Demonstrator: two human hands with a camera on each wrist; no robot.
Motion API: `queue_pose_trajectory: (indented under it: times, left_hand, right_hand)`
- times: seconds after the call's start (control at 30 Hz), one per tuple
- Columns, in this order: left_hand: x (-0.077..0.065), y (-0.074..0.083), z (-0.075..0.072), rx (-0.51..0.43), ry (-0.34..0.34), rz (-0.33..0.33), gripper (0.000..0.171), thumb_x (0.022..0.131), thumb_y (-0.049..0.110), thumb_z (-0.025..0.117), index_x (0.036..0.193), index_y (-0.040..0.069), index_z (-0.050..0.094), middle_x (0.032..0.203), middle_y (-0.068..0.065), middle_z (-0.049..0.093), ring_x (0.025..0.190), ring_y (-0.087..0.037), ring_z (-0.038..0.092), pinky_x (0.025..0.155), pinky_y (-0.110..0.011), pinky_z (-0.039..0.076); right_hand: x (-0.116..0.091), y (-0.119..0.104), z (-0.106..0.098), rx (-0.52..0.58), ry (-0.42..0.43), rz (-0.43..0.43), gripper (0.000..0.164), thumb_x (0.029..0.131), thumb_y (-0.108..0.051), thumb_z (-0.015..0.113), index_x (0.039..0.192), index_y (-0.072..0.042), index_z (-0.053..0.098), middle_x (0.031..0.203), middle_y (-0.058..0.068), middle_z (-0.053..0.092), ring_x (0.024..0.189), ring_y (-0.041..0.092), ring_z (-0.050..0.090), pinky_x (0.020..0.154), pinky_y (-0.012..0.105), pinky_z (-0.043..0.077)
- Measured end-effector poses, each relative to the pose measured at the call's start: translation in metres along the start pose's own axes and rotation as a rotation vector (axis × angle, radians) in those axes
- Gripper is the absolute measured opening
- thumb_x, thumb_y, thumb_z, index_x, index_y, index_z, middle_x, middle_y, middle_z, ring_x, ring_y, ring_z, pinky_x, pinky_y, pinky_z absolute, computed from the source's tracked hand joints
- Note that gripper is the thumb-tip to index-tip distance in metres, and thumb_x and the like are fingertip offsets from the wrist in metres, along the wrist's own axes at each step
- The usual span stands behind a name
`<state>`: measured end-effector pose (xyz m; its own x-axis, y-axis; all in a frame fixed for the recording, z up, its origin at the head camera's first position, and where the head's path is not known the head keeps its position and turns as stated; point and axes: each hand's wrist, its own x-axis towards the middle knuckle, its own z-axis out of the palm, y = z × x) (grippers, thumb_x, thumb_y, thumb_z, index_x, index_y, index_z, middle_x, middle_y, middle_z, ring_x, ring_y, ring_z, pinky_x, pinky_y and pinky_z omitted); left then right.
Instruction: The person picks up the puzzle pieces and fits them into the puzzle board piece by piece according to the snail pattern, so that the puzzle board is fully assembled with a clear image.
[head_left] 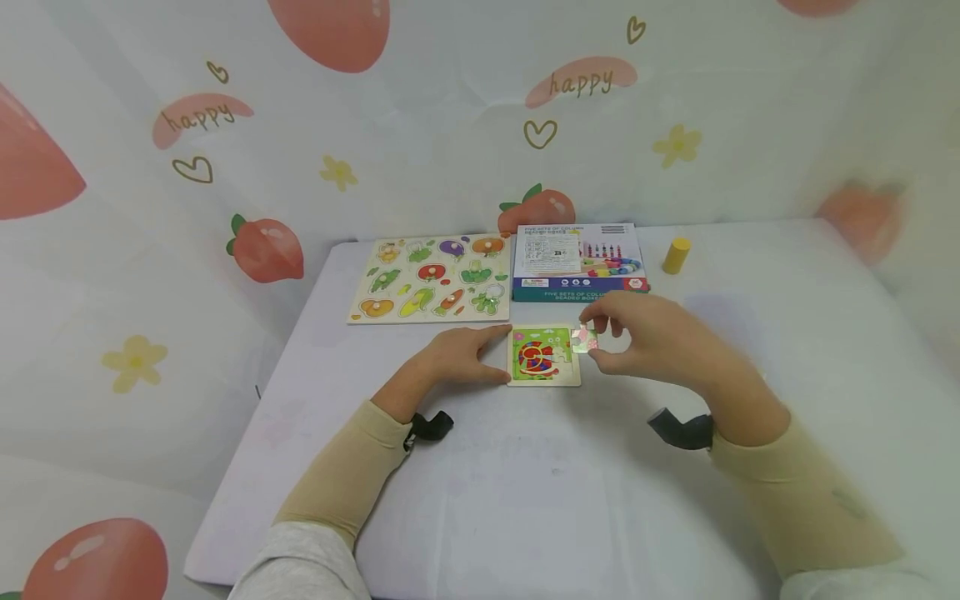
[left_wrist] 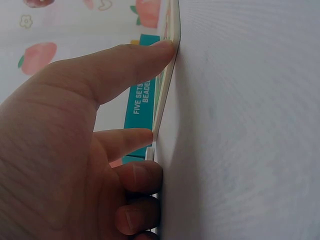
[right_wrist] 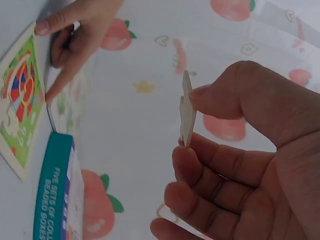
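A small square jigsaw board point(head_left: 543, 384) with a red and blue snail picture lies flat at mid-table. At its left edge, my left hand point(head_left: 453, 354) touches the board with outstretched thumb point(left_wrist: 157, 50) and index finger; its other fingers are bent in the left wrist view. Just right of the board, my right hand point(head_left: 652, 337) pinches a jigsaw piece point(head_left: 584, 339) between thumb and fingers. Pink and green print shows on this piece from above, while the right wrist view shows its pale side point(right_wrist: 188, 115). It appears raised off the table.
Behind the snail board, a vegetable knob puzzle point(head_left: 442, 315) lies at the left. A boxed bead set point(head_left: 577, 287) lies beside it, behind my right hand. Farther right stands a yellow cylinder point(head_left: 677, 256). A printed cloth hangs behind the white table point(head_left: 510, 500).
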<state>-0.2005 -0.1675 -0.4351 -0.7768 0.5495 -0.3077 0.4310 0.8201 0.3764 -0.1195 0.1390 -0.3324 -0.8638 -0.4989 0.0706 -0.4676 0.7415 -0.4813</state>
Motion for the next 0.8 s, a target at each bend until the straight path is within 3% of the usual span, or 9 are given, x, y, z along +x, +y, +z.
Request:
queue_pose_trajectory:
  times: [0.27,0.63,0.8]
  left_hand:
    - [0.000,0.000,0.001,0.018,0.006,0.008,0.091,0.085,0.061,0.072,0.162,0.030,0.035,0.152,-0.006,0.051,0.128,-0.025,0.053,0.111,-0.049,0.037]
    - [0.001,0.000,0.001,0.025,-0.014,0.000,0.089,0.087,0.058,0.071,0.162,0.030,0.033,0.152,-0.006,0.051,0.126,-0.025,0.053,0.111,-0.049,0.037]
    - [0.001,0.002,-0.001,0.040,-0.029,-0.006,0.088,0.088,0.056,0.069,0.163,0.030,0.031,0.155,-0.005,0.048,0.128,-0.025,0.052,0.111,-0.049,0.037]
  right_hand:
    - [0.014,-0.001,0.021,-0.033,-0.058,0.024,0.041,0.084,-0.026,0.083,0.120,-0.011,0.070,0.094,-0.003,0.062,0.086,0.019,0.056,0.070,0.033,0.048]
    - [0.036,0.020,0.056,-0.034,-0.222,0.117,0.039,0.086,-0.026,0.081,0.120,-0.009,0.071,0.098,0.001,0.066,0.094,0.023,0.059,0.086,0.041,0.052]
    - [0.042,0.029,0.069,-0.066,-0.267,0.134,0.040,0.088,-0.029,0.079,0.121,-0.008,0.072,0.093,-0.001,0.063,0.091,0.021,0.056,0.084,0.040,0.050]
